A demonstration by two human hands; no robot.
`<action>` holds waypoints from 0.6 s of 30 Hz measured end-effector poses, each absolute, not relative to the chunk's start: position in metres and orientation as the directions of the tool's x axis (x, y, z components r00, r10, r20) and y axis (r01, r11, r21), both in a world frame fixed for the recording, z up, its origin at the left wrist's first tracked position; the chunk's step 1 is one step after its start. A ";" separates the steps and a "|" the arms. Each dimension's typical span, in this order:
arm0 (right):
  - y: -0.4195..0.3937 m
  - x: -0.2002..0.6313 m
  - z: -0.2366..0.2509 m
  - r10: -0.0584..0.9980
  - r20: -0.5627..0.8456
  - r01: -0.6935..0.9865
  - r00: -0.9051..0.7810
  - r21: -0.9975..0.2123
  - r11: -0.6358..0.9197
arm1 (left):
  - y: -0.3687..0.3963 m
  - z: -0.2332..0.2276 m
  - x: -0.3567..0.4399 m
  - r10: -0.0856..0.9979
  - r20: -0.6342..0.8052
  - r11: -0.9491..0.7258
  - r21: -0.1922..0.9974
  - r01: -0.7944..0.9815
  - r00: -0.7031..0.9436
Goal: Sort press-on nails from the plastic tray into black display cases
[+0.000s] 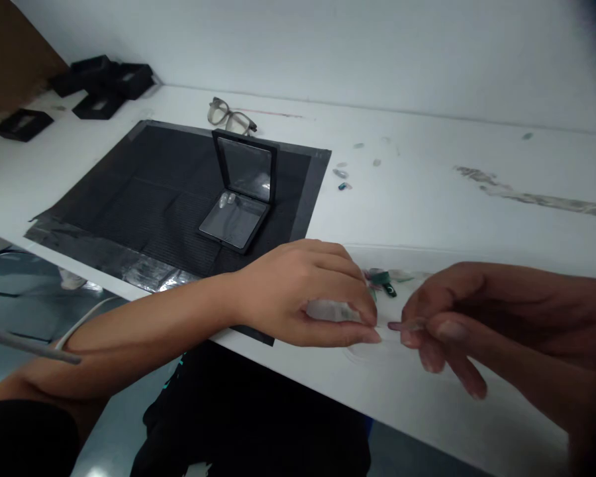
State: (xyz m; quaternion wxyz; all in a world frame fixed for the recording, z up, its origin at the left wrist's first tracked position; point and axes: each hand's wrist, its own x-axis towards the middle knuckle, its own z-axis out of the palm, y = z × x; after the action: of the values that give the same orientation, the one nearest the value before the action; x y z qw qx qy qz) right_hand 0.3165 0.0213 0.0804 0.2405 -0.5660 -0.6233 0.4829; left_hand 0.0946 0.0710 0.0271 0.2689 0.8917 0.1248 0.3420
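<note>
My left hand (pixel 302 291) hovers over the near edge of the white table (pixel 427 212), fingers closed on a small clear plastic piece (pixel 330 310). Just to its right, my right hand (pixel 481 318) pinches a thin pale press-on nail (pixel 402 325) between thumb and forefinger, its tip almost touching the left fingertips. Behind both hands lie a few small green and clear pieces (pixel 385 279). An open black display case (pixel 242 192) stands on a black mat (pixel 144 192), lid upright, with clear nails lying inside it.
Grey-framed glasses (pixel 231 118) lie behind the mat. Several black boxes (pixel 99 83) sit at the far left corner. Small loose nails (pixel 342 179) are scattered right of the mat. A grey smear (pixel 526 195) marks the table at the right.
</note>
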 end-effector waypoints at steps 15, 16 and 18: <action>0.030 0.327 0.056 0.835 -0.422 0.285 -0.353 -0.899 -0.334 | 0.070 0.024 0.100 0.308 0.820 -0.950 0.243 0.193 0.482; 0.029 0.326 0.055 0.837 -0.411 0.285 -0.362 -0.903 -0.320 | 0.071 0.024 0.099 0.280 0.826 -0.956 0.194 0.220 0.490; 0.027 0.323 0.054 0.846 -0.388 0.287 -0.366 -0.912 -0.294 | 0.072 0.023 0.097 0.261 0.824 -0.955 0.144 0.260 0.502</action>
State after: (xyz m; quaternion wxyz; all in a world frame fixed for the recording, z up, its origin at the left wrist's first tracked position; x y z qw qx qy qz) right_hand 0.3233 0.0275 0.0540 0.2264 -0.5156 -0.5494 0.6173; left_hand 0.0974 0.0718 0.0228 0.0008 0.8667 0.1503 0.4757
